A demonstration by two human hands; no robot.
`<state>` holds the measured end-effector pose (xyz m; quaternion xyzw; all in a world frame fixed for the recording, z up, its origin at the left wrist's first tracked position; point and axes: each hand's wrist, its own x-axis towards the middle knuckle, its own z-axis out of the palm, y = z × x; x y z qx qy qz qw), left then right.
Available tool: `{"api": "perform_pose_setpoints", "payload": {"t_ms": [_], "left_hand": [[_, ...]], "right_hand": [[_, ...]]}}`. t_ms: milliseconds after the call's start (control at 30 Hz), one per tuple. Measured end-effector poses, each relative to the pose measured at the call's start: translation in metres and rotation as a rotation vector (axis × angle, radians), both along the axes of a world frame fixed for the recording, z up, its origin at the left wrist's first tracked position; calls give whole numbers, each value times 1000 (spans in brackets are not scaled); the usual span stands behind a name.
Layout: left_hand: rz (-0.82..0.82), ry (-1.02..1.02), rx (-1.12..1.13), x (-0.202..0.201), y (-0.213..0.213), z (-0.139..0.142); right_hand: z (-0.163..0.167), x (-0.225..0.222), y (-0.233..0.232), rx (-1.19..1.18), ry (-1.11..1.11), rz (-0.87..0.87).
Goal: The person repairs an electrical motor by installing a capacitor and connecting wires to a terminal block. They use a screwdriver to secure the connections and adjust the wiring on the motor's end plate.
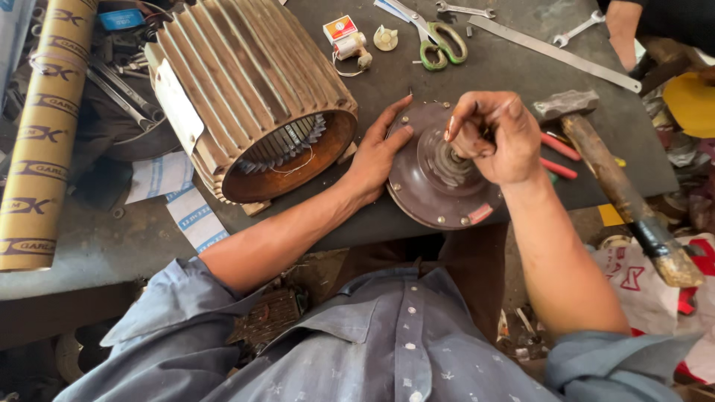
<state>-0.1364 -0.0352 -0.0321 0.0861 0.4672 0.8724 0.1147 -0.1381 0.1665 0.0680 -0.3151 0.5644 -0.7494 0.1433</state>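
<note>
Motor end cover (432, 193): a round, dark brown metal disc with small bolts about its rim and a raised hub at its centre, lying flat at the near edge of the dark work mat (521, 67). A small pink label sits on its near right rim. The left hand (376, 152) lies flat against the disc's left rim, fingers together and extended. The right hand (495, 134) is over the hub, fingers curled and pinched together; what they grip is hidden.

Left of the disc lies a ribbed motor housing (246, 89) on its side, open end facing near; copper windings and stator slots show within. A pale blank plate is fixed to its left flank.

Far on the mat: a small red and white box (339, 28), a spool (348, 47), green-handled scissors (439, 41) and spanners (577, 30). A hammer (611, 171) with a worn wooden handle lies right of the disc. A tan cardboard tube (45, 126) with dark repeated lettering stands at far left; blue and white paper strips (179, 201) lie beside it.
</note>
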Motion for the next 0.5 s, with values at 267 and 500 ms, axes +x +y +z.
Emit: {"api": "perform_pose_setpoints", "payload": {"t_ms": [267,500], "left_hand": [[94,134,-220,8,6,9],[22,49,-129,9,5,18]], "right_hand": [[19,45,1,551,314,-504],[17,73,-8,706,437,-783]]}}
